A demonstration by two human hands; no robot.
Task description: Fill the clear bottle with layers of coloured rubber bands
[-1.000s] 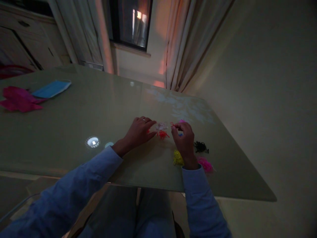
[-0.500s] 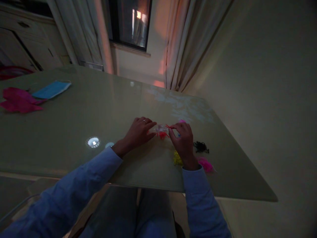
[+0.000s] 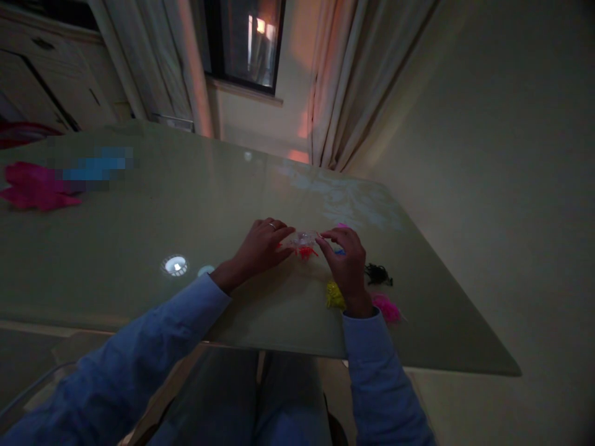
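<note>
Table (image 3: 209,217) with bare stretch left of hands and right edge slanting past black bundle (image 3: 379,274), left hand (image 3: 264,248) thumb and fingers parted at clear plastic piece (image 3: 304,238), right hand (image 3: 346,259) fingertips together at its right end, grip contents unclear, red strands (image 3: 305,252) just nearside.

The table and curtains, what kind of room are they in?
Probably a room in a home: there are long curtains by a window, a cabinet and a big table.
</note>
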